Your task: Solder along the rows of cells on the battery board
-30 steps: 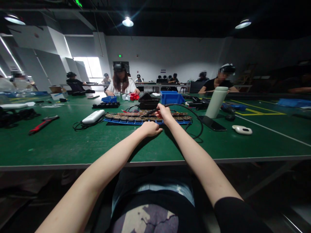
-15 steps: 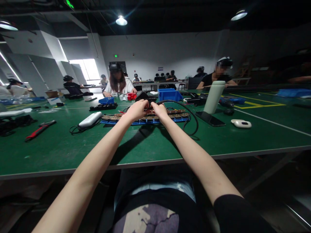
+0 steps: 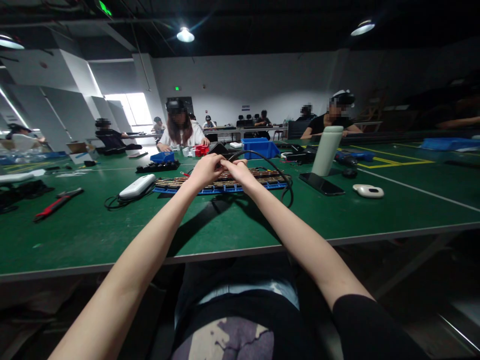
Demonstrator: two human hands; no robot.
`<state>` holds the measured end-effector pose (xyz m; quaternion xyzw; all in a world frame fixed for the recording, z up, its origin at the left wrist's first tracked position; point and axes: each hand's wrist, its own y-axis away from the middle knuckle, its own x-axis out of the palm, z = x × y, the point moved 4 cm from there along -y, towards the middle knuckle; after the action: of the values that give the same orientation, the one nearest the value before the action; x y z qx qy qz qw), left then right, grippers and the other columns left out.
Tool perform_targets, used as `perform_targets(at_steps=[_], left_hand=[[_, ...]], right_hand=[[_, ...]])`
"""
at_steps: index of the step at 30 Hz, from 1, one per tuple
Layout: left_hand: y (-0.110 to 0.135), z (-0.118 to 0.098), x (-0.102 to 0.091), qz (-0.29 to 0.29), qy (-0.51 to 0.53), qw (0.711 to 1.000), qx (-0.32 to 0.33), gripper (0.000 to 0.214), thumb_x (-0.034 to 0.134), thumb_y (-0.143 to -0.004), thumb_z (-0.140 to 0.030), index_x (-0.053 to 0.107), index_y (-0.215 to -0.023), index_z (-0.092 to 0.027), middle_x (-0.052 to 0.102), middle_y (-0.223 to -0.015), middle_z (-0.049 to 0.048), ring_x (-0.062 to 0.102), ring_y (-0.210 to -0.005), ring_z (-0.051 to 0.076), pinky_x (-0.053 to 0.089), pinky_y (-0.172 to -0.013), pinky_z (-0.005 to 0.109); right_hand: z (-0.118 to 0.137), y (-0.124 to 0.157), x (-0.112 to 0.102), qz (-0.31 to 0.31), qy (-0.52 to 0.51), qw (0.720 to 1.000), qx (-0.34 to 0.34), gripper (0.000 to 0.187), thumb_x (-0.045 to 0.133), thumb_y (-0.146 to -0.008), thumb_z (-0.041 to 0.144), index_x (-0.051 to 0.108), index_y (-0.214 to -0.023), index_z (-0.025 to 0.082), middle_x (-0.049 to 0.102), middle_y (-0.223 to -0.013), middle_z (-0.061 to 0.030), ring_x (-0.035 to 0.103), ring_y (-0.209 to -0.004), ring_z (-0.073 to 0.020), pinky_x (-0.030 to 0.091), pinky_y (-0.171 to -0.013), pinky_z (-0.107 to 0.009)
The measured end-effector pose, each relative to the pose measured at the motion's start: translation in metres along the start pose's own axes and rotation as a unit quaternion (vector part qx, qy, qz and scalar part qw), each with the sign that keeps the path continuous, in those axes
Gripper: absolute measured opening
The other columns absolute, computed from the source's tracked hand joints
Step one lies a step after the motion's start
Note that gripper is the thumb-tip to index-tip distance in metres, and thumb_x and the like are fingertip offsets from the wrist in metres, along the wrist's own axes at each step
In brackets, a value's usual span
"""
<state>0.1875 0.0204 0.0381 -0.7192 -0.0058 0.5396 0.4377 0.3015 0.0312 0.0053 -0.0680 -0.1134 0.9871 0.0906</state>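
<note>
Over a long blue-based rack [image 3: 172, 187] with rows of copper-coloured strips, my two hands meet with their fingertips touching. My left hand [image 3: 205, 171] is closed, its fingers curled into a pinch; what it pinches is too small and hidden to make out. Closed beside it is my right hand [image 3: 240, 172], with a black cable [image 3: 275, 164] running out from its fingers. That cable arches up over the rack and drops to the green table [image 3: 232, 232] on the right. The fingertips hide the cable's end.
On the left lie red-handled pliers [image 3: 58, 204] and a white case [image 3: 137, 186] with a black cord. A pale green bottle [image 3: 327, 151], a phone [image 3: 321, 183] and a cream-coloured device [image 3: 368, 191] are on the right. Behind the rack is a blue bin [image 3: 260, 148]; a person [image 3: 183, 132] sits opposite.
My hands have come together, the right one shifting left until the fingers touch. The cable's loop stands higher and narrower, and its lower part has drawn in toward the rack.
</note>
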Motion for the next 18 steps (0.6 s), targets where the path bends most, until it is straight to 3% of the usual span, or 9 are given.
perform_targets(at_steps=[4,5,7,9,12,15,18], left_hand=[[0.004,0.003,-0.004,-0.015,0.027,0.999,-0.029,0.019,0.053,-0.077,-0.02,0.064,-0.092,-0.016,0.064,-0.087,0.0052,0.059,-0.08,0.017,0.044,-0.073,0.027],[0.005,0.004,-0.005,-0.017,0.036,0.999,-0.036,0.018,0.055,-0.077,-0.022,0.064,-0.091,-0.016,0.065,-0.087,0.0052,0.06,-0.079,0.017,0.045,-0.072,0.027],[0.007,0.007,-0.007,-0.03,0.054,0.997,-0.052,0.018,0.058,-0.077,-0.026,0.065,-0.09,-0.016,0.065,-0.086,0.0051,0.061,-0.077,0.016,0.045,-0.073,0.027],[0.008,0.011,-0.008,-0.042,0.07,0.994,-0.07,0.018,0.061,-0.077,-0.028,0.065,-0.09,-0.016,0.066,-0.084,0.0047,0.061,-0.076,0.015,0.045,-0.073,0.027],[0.011,0.018,-0.011,-0.058,0.093,0.99,-0.089,0.018,0.062,-0.076,-0.028,0.066,-0.09,-0.016,0.067,-0.085,0.0044,0.062,-0.076,0.015,0.046,-0.072,0.026],[0.013,0.024,-0.016,-0.074,0.115,0.985,-0.101,0.019,0.062,-0.076,-0.028,0.066,-0.089,-0.015,0.069,-0.087,0.0051,0.062,-0.077,0.015,0.047,-0.072,0.026],[0.016,0.029,-0.021,-0.09,0.128,0.981,-0.116,0.018,0.061,-0.077,-0.028,0.067,-0.087,-0.014,0.07,-0.086,0.0059,0.062,-0.077,0.015,0.047,-0.073,0.026]], right_hand=[[0.023,0.048,-0.018,0.118,-0.022,0.992,-0.039,0.033,0.074,-0.064,0.036,0.053,-0.081,0.016,0.061,-0.072,-0.0012,0.059,-0.06,-0.011,0.045,-0.049,-0.02],[0.031,0.061,-0.029,0.144,-0.019,0.987,-0.07,0.03,0.075,-0.064,0.035,0.056,-0.079,0.016,0.062,-0.069,-0.0006,0.06,-0.059,-0.0108,0.047,-0.05,-0.02],[0.047,0.078,-0.064,0.138,-0.012,0.981,-0.135,0.024,0.076,-0.063,0.031,0.06,-0.074,0.017,0.062,-0.064,0.0004,0.06,-0.057,-0.0105,0.05,-0.053,-0.021],[0.057,0.08,-0.107,0.079,-0.003,0.981,-0.178,0.02,0.076,-0.062,0.027,0.063,-0.074,0.018,0.064,-0.064,0.0002,0.061,-0.057,-0.0109,0.053,-0.056,-0.024],[0.049,0.055,-0.168,-0.024,0.031,0.984,-0.174,0.015,0.073,-0.065,0.015,0.067,-0.078,0.016,0.066,-0.067,-0.0026,0.064,-0.059,-0.0125,0.055,-0.062,-0.028],[0.014,0.009,-0.217,-0.118,0.105,0.985,-0.073,0.014,0.061,-0.069,0.001,0.066,-0.073,0.014,0.065,-0.063,-0.0058,0.064,-0.059,-0.0125,0.053,-0.07,-0.03],[-0.022,-0.029,-0.252,-0.193,0.234,0.953,0.021,0.025,0.058,-0.06,-0.009,0.063,-0.06,0.015,0.061,-0.056,-0.0076,0.064,-0.065,-0.0179,0.049,-0.077,-0.037]])
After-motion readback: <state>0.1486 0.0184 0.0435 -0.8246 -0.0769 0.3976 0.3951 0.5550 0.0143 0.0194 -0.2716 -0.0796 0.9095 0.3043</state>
